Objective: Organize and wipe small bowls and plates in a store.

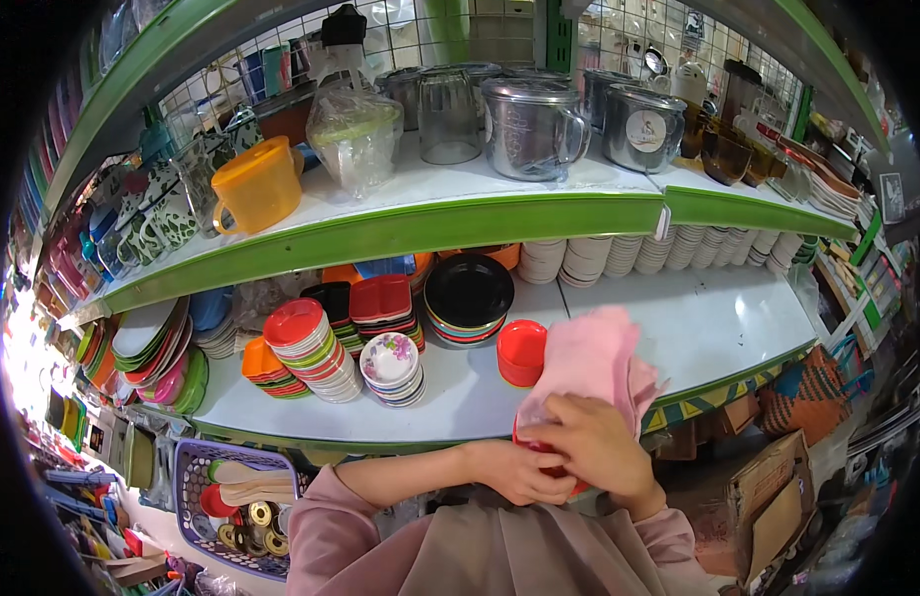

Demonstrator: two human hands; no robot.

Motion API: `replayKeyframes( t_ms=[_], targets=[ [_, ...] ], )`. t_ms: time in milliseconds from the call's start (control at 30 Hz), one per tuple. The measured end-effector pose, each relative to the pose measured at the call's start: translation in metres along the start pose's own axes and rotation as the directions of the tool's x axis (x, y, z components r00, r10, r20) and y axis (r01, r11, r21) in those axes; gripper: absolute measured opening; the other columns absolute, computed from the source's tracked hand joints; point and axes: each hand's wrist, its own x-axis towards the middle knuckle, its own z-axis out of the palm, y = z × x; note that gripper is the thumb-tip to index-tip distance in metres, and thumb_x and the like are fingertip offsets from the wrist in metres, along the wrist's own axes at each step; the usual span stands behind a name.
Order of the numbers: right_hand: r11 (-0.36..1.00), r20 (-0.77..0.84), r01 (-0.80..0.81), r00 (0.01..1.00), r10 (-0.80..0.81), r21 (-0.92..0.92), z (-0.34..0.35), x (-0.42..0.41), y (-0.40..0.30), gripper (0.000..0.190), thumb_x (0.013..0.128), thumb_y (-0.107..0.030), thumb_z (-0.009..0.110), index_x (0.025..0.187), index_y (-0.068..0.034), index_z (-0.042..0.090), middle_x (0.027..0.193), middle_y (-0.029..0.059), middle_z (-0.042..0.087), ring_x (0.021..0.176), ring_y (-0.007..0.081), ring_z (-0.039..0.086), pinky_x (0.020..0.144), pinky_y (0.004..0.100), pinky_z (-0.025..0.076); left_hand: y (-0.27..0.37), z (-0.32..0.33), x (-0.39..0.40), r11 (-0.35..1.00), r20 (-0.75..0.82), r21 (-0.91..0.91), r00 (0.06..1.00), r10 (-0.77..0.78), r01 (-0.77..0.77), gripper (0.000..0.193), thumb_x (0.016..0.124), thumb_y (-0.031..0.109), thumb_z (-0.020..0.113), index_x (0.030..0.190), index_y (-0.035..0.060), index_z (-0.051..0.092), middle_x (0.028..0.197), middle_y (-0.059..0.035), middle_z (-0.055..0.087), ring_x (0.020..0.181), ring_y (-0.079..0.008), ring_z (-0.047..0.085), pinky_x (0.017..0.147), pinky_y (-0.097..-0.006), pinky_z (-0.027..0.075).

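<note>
My left hand (515,471) grips a red plastic dish (555,471) close to my body, just past the shelf's front edge. Over it, my right hand (597,445) presses a pink cloth (592,350) against the dish. The cloth's loose end spreads up and away over the white shelf. Fingers and cloth hide most of the dish, so its full shape cannot be seen. Just left of the cloth stands a short stack of red dishes (521,354). Behind that is a stack of round plates topped by a black one (469,292).
Stacked bowls (311,350) and floral dishes (391,369) stand left on the lower shelf (460,402). White cups (586,261) line its back. The upper shelf's green edge (430,223) overhangs, carrying steel mugs (534,130). A purple basket (229,547) sits lower left, a cardboard box (765,506) lower right.
</note>
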Motion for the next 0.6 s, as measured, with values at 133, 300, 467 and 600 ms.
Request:
replayKeyframes(
  t_ms=[133,300,467,600],
  targets=[
    [0.999,0.030,-0.040,0.999,0.040,0.009,-0.002,-0.002,-0.001,0.026,0.071,-0.017,0.060,0.094,-0.013,0.070,0.086,0.0085,0.052,0.083,0.0268,0.059,0.070,0.0375,0.048,-0.006,0.000,0.003,0.997,-0.059,0.072,0.998,-0.020,0.024,0.029,0.073,0.027,0.057,0.094,0.0106,0.069,0.109,-0.0013,0.056,0.115,-0.0191,0.049,0.099,-0.0427,0.040],
    [0.992,-0.032,-0.123,0.992,0.123,0.005,-0.001,-0.003,0.005,0.026,0.071,-0.013,0.060,0.095,-0.011,0.071,0.083,0.0098,0.054,0.081,0.0283,0.059,0.071,0.0376,0.048,-0.008,-0.004,0.005,0.997,-0.041,0.066,0.998,0.046,-0.043,0.029,0.082,0.022,0.051,0.105,0.0106,0.065,0.114,-0.0010,0.060,0.110,-0.0137,0.052,0.095,-0.0375,0.041],
    [0.941,-0.204,-0.338,0.923,0.326,-0.027,0.002,-0.020,0.021,0.025,0.076,0.000,0.062,0.096,-0.012,0.071,0.081,0.0075,0.055,0.074,0.0268,0.060,0.063,0.0372,0.049,-0.011,-0.010,-0.001,0.985,-0.170,0.164,0.985,-0.019,0.047,0.031,0.081,0.021,0.054,0.107,0.0110,0.068,0.106,0.0029,0.061,0.102,-0.0108,0.054,0.089,-0.0352,0.041],
    [0.947,-0.235,-0.312,0.917,0.322,0.079,-0.001,-0.041,0.013,0.029,0.073,0.003,0.063,0.097,-0.011,0.070,0.080,0.0077,0.053,0.069,0.0272,0.059,0.061,0.0365,0.048,-0.007,-0.009,-0.014,0.977,-0.205,0.190,0.977,-0.055,0.094,0.031,0.079,0.019,0.058,0.106,0.0119,0.072,0.101,0.0068,0.060,0.097,-0.0084,0.053,0.085,-0.0332,0.040]
  ],
)
